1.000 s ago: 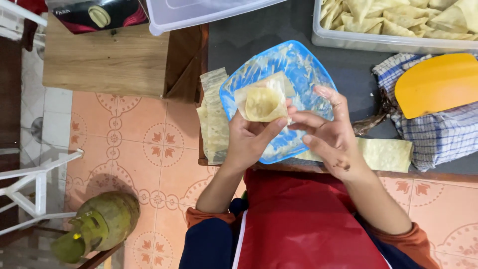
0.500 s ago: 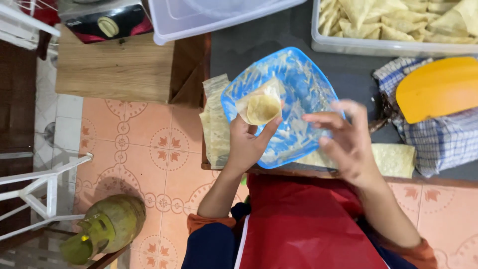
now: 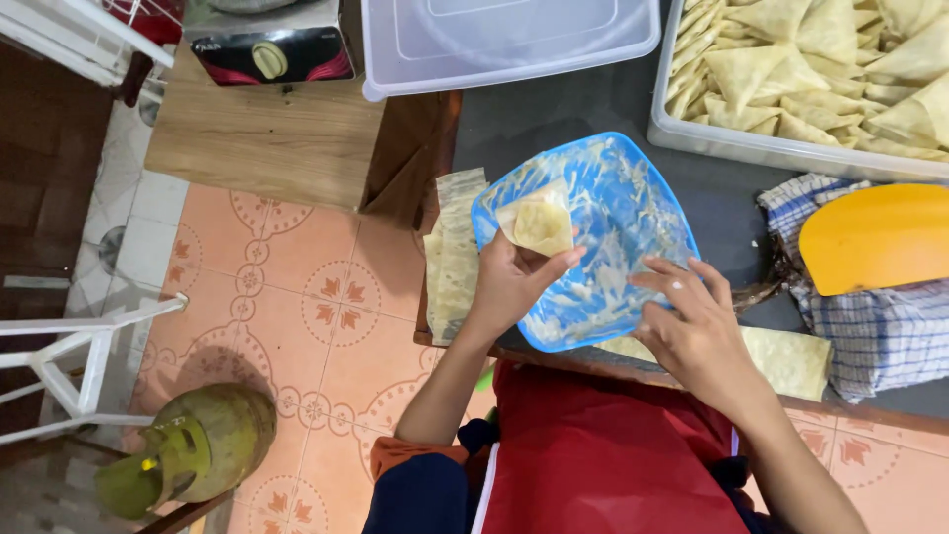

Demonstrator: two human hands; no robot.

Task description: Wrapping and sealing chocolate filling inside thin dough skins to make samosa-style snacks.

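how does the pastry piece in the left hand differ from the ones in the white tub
The pale folded pastry piece in the left hand is single, open and cone-like, held over the blue plastic bowl. The folded pastry triangles in the white rectangular tub are many, closed flat and stacked. Both are pale yellow dough.

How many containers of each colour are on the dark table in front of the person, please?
Blue square plastic bowl smeared with paste: 1
Clear plastic tub turned upside down: 1
White rectangular tray of folded triangular pastries: 1
Total: 3
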